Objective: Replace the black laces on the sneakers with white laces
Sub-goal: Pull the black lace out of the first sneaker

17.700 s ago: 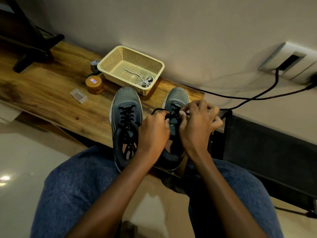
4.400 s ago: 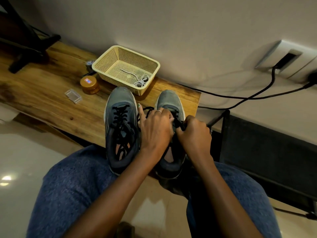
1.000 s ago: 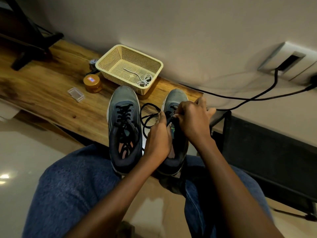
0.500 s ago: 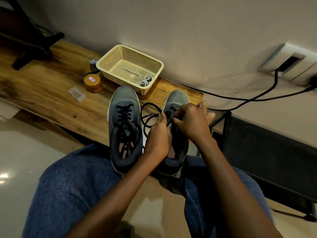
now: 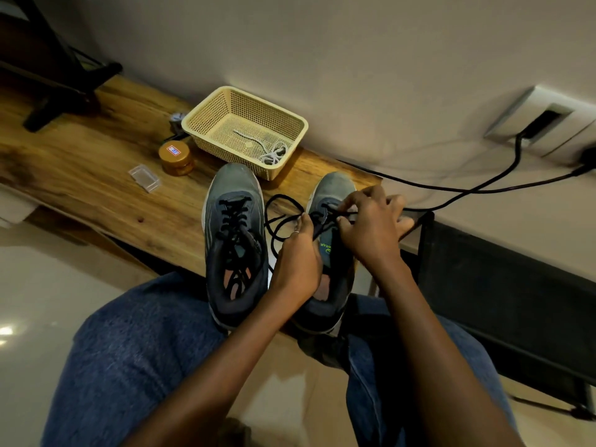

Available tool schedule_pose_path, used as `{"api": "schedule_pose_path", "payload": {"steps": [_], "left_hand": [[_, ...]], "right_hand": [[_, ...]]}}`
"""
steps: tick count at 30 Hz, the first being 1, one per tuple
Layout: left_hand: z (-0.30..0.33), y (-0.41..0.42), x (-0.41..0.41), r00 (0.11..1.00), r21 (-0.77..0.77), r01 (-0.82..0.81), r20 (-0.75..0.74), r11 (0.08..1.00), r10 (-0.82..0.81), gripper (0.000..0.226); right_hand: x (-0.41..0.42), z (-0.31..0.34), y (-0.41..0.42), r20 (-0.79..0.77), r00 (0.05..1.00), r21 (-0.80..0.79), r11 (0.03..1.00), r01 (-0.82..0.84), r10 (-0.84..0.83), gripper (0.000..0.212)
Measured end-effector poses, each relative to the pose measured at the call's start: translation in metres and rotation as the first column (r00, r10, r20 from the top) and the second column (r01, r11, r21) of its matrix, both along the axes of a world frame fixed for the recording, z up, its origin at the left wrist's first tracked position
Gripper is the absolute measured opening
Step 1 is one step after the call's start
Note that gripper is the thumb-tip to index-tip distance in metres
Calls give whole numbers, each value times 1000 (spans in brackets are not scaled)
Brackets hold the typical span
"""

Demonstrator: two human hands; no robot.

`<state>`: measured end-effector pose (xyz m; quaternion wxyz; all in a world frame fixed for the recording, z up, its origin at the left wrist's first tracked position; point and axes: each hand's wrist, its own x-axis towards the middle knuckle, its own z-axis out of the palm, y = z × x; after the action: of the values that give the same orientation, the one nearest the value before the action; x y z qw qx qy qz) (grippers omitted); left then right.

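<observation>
Your right hand (image 5: 371, 227) fingers (image 5: 346, 201) pinch the black lace (image 5: 283, 221); your left hand (image 5: 298, 256) grips it just leftward, slack looping farther left

Two grey sneakers stand on a wooden bench (image 5: 96, 188). The left sneaker (image 5: 233, 243) is fully laced; both hands work the right sneaker (image 5: 332, 188), left hand (image 5: 298, 259) and right hand (image 5: 371, 227) pinching its loosened black lace (image 5: 280, 217) (white laces (image 5: 271, 153) lie in the basket (image 5: 206, 121)).

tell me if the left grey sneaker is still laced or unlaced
Laced. The left grey sneaker has its black lace criss-crossed through the eyelets; neither hand touches it.
</observation>
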<state>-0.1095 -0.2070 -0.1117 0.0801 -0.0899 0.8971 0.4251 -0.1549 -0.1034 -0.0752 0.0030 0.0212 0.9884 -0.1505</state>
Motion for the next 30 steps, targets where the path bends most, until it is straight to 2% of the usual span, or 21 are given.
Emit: {"api": "schedule_pose_path", "payload": {"steps": [3,10,12,15,17,20,23,25,27,30], "left_hand": [[-2,-1,-1,1000,-15,23,16,1000,-23,58],[0,0,0,1000,-17,19,16,1000,-18,60],[0,0,1,1000,-8,10,4,1000,-10,59],[3,1,1,1000,13,-2,16,1000,2,58],[2,1,1,1000,1,1,13,1000,-1,58],[1,-1,1,1000,-17,11,22,1000,-10,58],[2,-2,3,999,-46,39,17,998,-38,58],[5,-2,6,998,-117,45,-40,992,-50,58],[9,-4,9,996,-272,34,-70,962,-55,54],[15,-6,12,992,-480,44,-80,876,-94,39]], "right_hand": [[1,1,-3,81,994,-66,995,-71,76,24],[6,1,-6,20,992,54,990,-129,128,12],[6,2,-5,-57,996,117,991,-66,73,15],[6,2,-4,-158,986,109,992,68,-51,19],[5,1,-4,-113,993,80,996,43,-34,19],[3,2,-4,41,998,-46,997,-55,56,20],[3,0,-3,90,991,-44,994,-97,101,29],[4,0,-2,68,991,-49,992,-113,117,35],[5,1,-2,47,988,-44,988,-145,147,35],[7,3,-4,32,983,52,982,-181,180,19]]}}
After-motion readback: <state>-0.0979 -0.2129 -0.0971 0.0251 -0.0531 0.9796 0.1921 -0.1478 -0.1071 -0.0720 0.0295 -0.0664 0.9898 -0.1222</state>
